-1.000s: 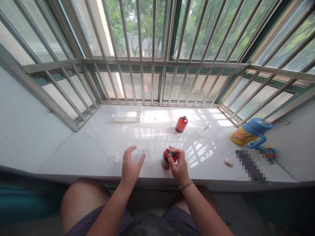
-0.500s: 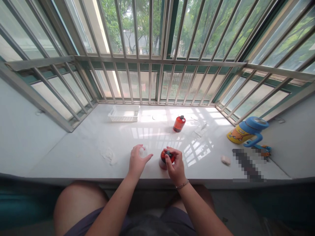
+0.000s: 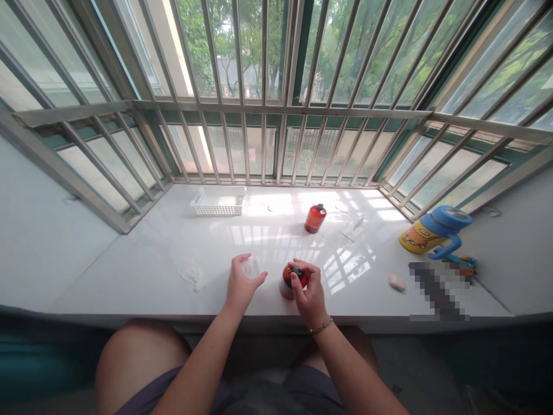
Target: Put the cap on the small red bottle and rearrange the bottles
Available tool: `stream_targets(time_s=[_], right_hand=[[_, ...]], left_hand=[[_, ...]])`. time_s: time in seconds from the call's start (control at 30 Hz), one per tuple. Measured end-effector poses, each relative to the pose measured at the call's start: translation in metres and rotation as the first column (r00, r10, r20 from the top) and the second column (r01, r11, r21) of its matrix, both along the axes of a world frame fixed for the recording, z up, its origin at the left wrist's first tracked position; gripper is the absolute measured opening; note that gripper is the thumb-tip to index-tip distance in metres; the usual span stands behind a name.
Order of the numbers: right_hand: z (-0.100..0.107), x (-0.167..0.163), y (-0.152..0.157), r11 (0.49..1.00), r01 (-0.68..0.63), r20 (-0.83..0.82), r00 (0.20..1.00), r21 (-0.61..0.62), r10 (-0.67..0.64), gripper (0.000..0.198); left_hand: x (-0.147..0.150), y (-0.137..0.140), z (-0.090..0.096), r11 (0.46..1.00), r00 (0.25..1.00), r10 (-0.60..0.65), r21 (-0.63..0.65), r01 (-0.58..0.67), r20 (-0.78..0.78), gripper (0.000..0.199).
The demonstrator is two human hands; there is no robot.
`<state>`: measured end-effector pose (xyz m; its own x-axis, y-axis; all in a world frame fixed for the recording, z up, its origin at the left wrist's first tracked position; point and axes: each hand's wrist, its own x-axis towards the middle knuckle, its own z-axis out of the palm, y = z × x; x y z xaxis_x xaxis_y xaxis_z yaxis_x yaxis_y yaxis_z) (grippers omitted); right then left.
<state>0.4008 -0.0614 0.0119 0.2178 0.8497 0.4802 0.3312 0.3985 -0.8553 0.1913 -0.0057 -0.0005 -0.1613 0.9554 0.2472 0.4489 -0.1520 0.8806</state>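
My left hand (image 3: 242, 283) curves in a C around a small clear cup or jar (image 3: 251, 267), with fingers on its far side and the thumb along its near side. Its exact kind is hard to make out. To its right, my right hand (image 3: 309, 286) is closed at the top of a red bottle (image 3: 287, 287), thumb and fingers at the black cap (image 3: 296, 270). This bottle stands near the front edge of the white ledge (image 3: 129, 282). Part of it is hidden by my fingers.
A second red bottle (image 3: 315, 219) with a black cap stands farther back. A white basket (image 3: 218, 208) sits by the window bars. Crumpled clear plastic (image 3: 354, 229) lies at back right, more (image 3: 190, 278) at left. At right are a blue-yellow flask (image 3: 427, 233) and a pinkish lump (image 3: 396, 282).
The clear cup seems to have turned slightly in my left hand, and the left thumb has shifted a little left. My right hand stays at the bottle's cap.
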Motion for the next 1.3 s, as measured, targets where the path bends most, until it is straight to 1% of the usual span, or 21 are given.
stream_targets(time_s=[0.07, 0.1, 0.2, 0.23, 0.3, 0.37, 0.4, 0.43, 0.53, 0.6, 0.63, 0.73, 0.77, 0.87, 0.93, 0.97, 1.07, 1.1, 1.13, 1.23, 1.3], right_hand=[[0.0004, 0.0002, 0.0000, 1.000, -0.001, -0.004, 1.000, 0.009, 0.001, 0.020], [0.0005, 0.0002, 0.0000, 1.000, -0.002, -0.006, 1.000, 0.013, 0.002, 0.020], [0.0005, 0.0001, 0.0000, 1.000, -0.003, -0.010, 1.000, 0.017, 0.003, 0.020], [0.0004, 0.0000, 0.0000, 1.000, -0.002, -0.009, 1.000, 0.016, 0.002, 0.020], [0.0000, -0.0001, -0.0001, 1.000, -0.003, -0.009, 1.000, 0.012, 0.003, 0.020], [-0.0005, 0.0000, -0.0002, 1.000, -0.006, -0.009, 1.000, 0.010, 0.006, 0.020], [-0.0007, 0.0000, -0.0002, 1.000, -0.007, -0.010, 1.000, 0.009, 0.007, 0.020], [-0.0010, 0.0001, -0.0002, 1.000, -0.007, -0.012, 1.000, 0.008, 0.007, 0.020], [-0.0026, 0.0004, 0.0002, 1.000, -0.008, -0.021, 1.000, 0.009, 0.008, 0.020], [-0.0043, 0.0006, 0.0009, 1.000, -0.011, -0.028, 1.000, 0.020, 0.012, 0.021], [-0.0053, 0.0008, 0.0013, 1.000, -0.014, -0.032, 0.999, 0.027, 0.015, 0.021], [-0.0076, 0.0013, 0.0024, 0.999, -0.026, -0.044, 0.999, 0.044, 0.028, 0.022], [-0.0081, 0.0014, 0.0027, 0.999, -0.028, -0.048, 0.998, 0.046, 0.031, 0.022], [-0.0085, 0.0015, 0.0029, 0.998, -0.029, -0.053, 0.998, 0.051, 0.031, 0.022], [-0.0085, 0.0014, 0.0028, 0.998, -0.029, -0.056, 0.998, 0.053, 0.032, 0.022], [-0.0084, 0.0014, 0.0027, 0.998, -0.029, -0.056, 0.998, 0.053, 0.032, 0.022], [-0.0085, 0.0016, 0.0027, 0.998, -0.030, -0.053, 0.998, 0.051, 0.033, 0.022], [-0.0085, 0.0017, 0.0027, 0.998, -0.029, -0.053, 0.998, 0.051, 0.032, 0.022], [-0.0087, 0.0018, 0.0027, 0.998, -0.029, -0.053, 0.998, 0.053, 0.032, 0.022], [-0.0091, 0.0021, 0.0028, 0.998, -0.028, -0.053, 0.998, 0.056, 0.031, 0.023], [-0.0094, 0.0021, 0.0027, 0.998, -0.029, -0.053, 0.998, 0.055, 0.032, 0.023]], left_hand=[[-0.0006, -0.0005, -0.0003, 0.999, 1.000, 0.015, -0.036, -0.015, 0.013, 0.070], [-0.0009, -0.0004, -0.0002, 1.000, 1.000, 0.004, -0.028, -0.004, -0.001, 0.065], [-0.0015, 0.0001, 0.0009, 0.997, 0.997, -0.057, 0.047, 0.060, -0.058, 0.037], [-0.0015, 0.0001, 0.0012, 0.995, 0.996, -0.067, 0.065, 0.070, -0.061, 0.033], [-0.0013, -0.0006, 0.0017, 0.998, 0.999, -0.045, 0.040, 0.046, -0.031, 0.044], [-0.0011, -0.0015, 0.0019, 1.000, 1.000, 0.000, -0.020, 0.000, 0.007, 0.068], [-0.0011, -0.0018, 0.0019, 0.999, 1.000, 0.011, -0.038, -0.010, 0.017, 0.075], [-0.0012, -0.0018, 0.0019, 0.999, 1.000, 0.005, -0.038, -0.005, 0.014, 0.073], [-0.0019, -0.0008, 0.0016, 0.998, 0.997, -0.062, 0.030, 0.063, -0.036, 0.038], [-0.0021, -0.0001, 0.0007, 0.995, 0.996, -0.077, 0.059, 0.080, -0.045, 0.032], [-0.0020, 0.0001, 0.0001, 0.996, 0.997, -0.069, 0.055, 0.070, -0.031, 0.036], [-0.0022, 0.0004, -0.0012, 1.000, 1.000, -0.022, 0.005, 0.022, 0.019, 0.064], [-0.0025, 0.0006, -0.0013, 1.000, 1.000, -0.022, -0.006, 0.022, 0.017, 0.065], [-0.0039, 0.0019, -0.0008, 0.996, 0.996, -0.081, 0.029, 0.082, -0.036, 0.039], [-0.0047, 0.0025, -0.0005, 0.992, 0.992, -0.114, 0.053, 0.117, -0.057, 0.030], [-0.0049, 0.0025, -0.0004, 0.992, 0.993, -0.111, 0.049, 0.114, -0.049, 0.033], [-0.0048, 0.0020, 0.0002, 0.997, 0.997, -0.072, -0.001, 0.072, 0.008, 0.057], [-0.0047, 0.0019, 0.0005, 0.998, 0.998, -0.067, -0.012, 0.067, 0.016, 0.061], [-0.0048, 0.0020, 0.0008, 0.997, 0.997, -0.074, -0.012, 0.074, 0.012, 0.058], [-0.0055, 0.0026, 0.0014, 0.991, 0.991, -0.128, 0.027, 0.129, -0.036, 0.035], [-0.0058, 0.0028, 0.0011, 0.990, 0.990, -0.134, 0.041, 0.135, -0.033, 0.034]])
